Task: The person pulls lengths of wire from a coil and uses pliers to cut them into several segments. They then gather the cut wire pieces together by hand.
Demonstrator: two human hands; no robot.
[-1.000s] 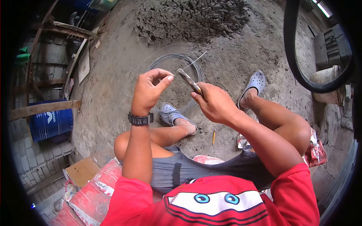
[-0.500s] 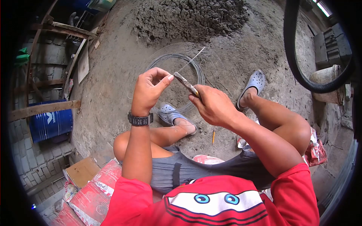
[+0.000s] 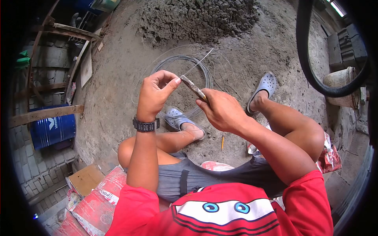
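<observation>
My left hand (image 3: 155, 94) is raised, its thumb and forefinger pinched together on a thin wire (image 3: 199, 63). A straight piece of this wire slants up and away to the right. In my right hand (image 3: 223, 111) are worn, dirty grey pliers (image 3: 193, 86), their handles partly hidden by my fingers. The tip of the pliers meets the wire right beside my left fingertips; whether the jaws are closed on it is too small to tell. Below both hands, a loose coil of grey wire (image 3: 173, 59) lies on the ground around my left foot.
A mound of wet grey mortar (image 3: 197, 19) lies ahead. A pencil (image 3: 222, 142) is on the ground between my legs. Blue drum (image 3: 53, 125) and wooden frame (image 3: 47, 115) stand left; red-white sacks (image 3: 94, 208) lie lower left. A bucket (image 3: 340, 84) and blocks (image 3: 342, 47) are right.
Almost nothing differs. The pliers and the slanting wire have shifted very slightly; both hands keep their hold.
</observation>
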